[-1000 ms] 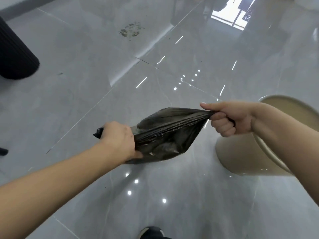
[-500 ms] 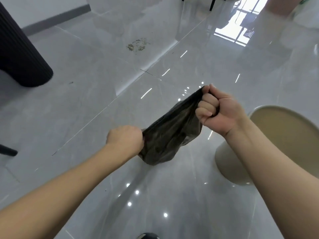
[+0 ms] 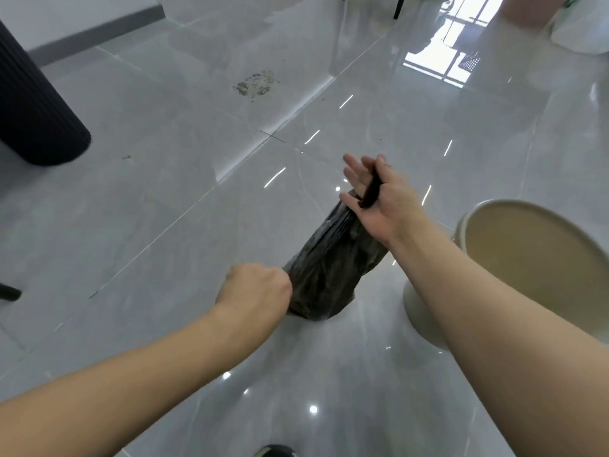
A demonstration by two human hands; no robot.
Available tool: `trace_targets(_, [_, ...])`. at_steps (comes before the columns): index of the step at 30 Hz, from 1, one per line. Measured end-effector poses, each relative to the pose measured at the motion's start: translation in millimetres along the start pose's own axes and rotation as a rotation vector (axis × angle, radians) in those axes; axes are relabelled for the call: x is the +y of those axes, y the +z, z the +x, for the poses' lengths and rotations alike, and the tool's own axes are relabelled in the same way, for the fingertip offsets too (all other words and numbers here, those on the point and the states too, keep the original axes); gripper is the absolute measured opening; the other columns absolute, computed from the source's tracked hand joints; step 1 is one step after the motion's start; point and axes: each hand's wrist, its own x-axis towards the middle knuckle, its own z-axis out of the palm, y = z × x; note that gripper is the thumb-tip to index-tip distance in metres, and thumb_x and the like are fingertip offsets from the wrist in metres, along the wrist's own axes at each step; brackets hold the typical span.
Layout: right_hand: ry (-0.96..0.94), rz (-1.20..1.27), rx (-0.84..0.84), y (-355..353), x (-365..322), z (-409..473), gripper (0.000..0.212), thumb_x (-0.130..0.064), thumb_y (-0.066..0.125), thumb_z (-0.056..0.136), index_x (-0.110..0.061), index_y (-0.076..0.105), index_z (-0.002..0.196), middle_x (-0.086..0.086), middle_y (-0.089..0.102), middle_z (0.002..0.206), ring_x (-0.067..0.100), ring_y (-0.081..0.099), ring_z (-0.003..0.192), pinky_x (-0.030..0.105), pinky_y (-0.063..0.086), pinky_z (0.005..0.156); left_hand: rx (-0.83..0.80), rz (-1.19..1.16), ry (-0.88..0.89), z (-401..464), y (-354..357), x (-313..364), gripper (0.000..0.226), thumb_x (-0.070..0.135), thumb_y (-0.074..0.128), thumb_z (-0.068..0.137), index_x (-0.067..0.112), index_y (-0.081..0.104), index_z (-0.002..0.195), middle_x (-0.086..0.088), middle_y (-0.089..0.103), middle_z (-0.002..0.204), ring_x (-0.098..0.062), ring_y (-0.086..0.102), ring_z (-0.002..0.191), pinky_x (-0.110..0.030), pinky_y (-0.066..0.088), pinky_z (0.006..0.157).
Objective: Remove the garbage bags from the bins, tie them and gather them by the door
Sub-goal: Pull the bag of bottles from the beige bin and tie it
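Note:
A small black garbage bag [image 3: 329,272] hangs in the air between my hands, above the grey tiled floor. My left hand [image 3: 257,288] is a closed fist gripping the bag's lower left edge. My right hand [image 3: 379,199] is higher and farther out; a twisted strip of the bag's top runs across its palm, pinched by the thumb while the fingers are spread. A beige bin [image 3: 514,258] with no liner stands just right of the bag, partly behind my right forearm.
A black ribbed cylinder [image 3: 36,117] stands at the far left. A patch of dirt [image 3: 257,85] marks the floor ahead. Chair legs [image 3: 397,6] and a pale pink and white object [image 3: 560,18] are at the far edge. A dark shoe tip [image 3: 275,451] shows below.
My right hand has risen and moved away, its fist loosening into spread fingers with the bag's strip across the palm. The bag went from stretched sideways to hanging nearly upright. The left hand shifted right.

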Motion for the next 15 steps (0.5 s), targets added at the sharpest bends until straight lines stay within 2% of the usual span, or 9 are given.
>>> trace_targets(1, [-0.02,-0.132,-0.027,2,6,4,0.03,-0.029,0.036,0.103,-0.019,0.053,0.08,0.003,0.07,0.109,0.017,0.055,0.123,0.041,0.035,0.099,0.004,-0.02,0.053,-4,-1,2,0.023,0.0,0.068,0.047,0.018,0.058,0.057,0.002,0.036,0.046,-0.017,0.058,0.043,-0.014,0.004,0.05])
trace_targets(3, [-0.099,-0.432,-0.064,5,20,9,0.024,-0.021,0.039,0.103,-0.016,0.056,0.087,0.003,0.073,0.102,0.016,0.063,0.109,0.032,0.041,0.09,0.128,-0.094,0.153,-7,5,0,0.035,-0.003,0.067,0.035,0.021,0.042,0.043,0.001,0.015,0.044,-0.014,0.031,0.026,-0.01,0.008,0.056])
trace_targets(5, [-0.163,-0.686,-0.066,6,30,10,0.02,-0.015,0.04,0.101,-0.015,0.06,0.097,-0.002,0.074,0.09,0.013,0.065,0.091,0.028,0.047,0.086,0.192,-0.084,0.271,-10,7,-4,0.047,0.003,0.069,0.046,0.022,0.026,0.048,-0.001,0.014,0.053,-0.015,0.012,0.034,-0.011,0.012,0.051])
trace_targets(7, [-0.177,-0.726,-0.027,7,35,12,0.022,-0.01,0.039,0.099,-0.014,0.061,0.102,-0.002,0.071,0.083,0.013,0.062,0.077,0.027,0.052,0.077,0.226,-0.095,0.336,-13,6,-11,0.034,0.01,0.054,0.066,0.02,0.026,0.051,0.0,0.016,0.056,-0.018,0.011,0.037,-0.015,0.014,0.044])
trace_targets(9, [-0.16,-0.573,-0.005,11,36,16,0.021,-0.005,0.04,0.098,-0.012,0.06,0.101,0.004,0.067,0.085,0.017,0.061,0.077,0.031,0.056,0.075,0.291,-0.124,0.328,-18,5,-18,0.025,0.017,0.046,0.076,0.019,0.035,0.053,0.003,0.017,0.054,-0.021,0.014,0.036,-0.02,0.015,0.037])
trace_targets(11, [-0.152,-0.533,0.019,13,38,21,0.021,-0.004,0.041,0.098,-0.011,0.06,0.101,0.007,0.064,0.088,0.015,0.06,0.075,0.03,0.057,0.069,0.319,-0.168,0.341,-21,4,-25,0.027,0.025,0.043,0.087,0.019,0.034,0.063,0.005,0.024,0.05,-0.02,0.019,0.035,-0.024,0.017,0.036])
trace_targets(13, [-0.106,-0.556,0.013,12,39,23,0.022,-0.004,0.04,0.098,-0.011,0.06,0.102,0.007,0.062,0.085,0.012,0.055,0.062,0.027,0.051,0.056,0.308,-0.188,0.375,-24,3,-35,0.029,0.032,0.037,0.095,0.021,0.032,0.069,0.005,0.034,0.049,-0.019,0.027,0.034,-0.026,0.019,0.036])
trace_targets(15, [-0.055,-0.705,-0.047,9,43,24,0.026,-0.003,0.038,0.098,-0.014,0.061,0.101,0.005,0.062,0.08,0.01,0.047,0.047,0.022,0.041,0.045,0.276,-0.203,0.418,-23,-2,-43,0.028,0.036,0.033,0.097,0.021,0.032,0.073,0.005,0.038,0.054,-0.018,0.034,0.038,-0.029,0.024,0.037])
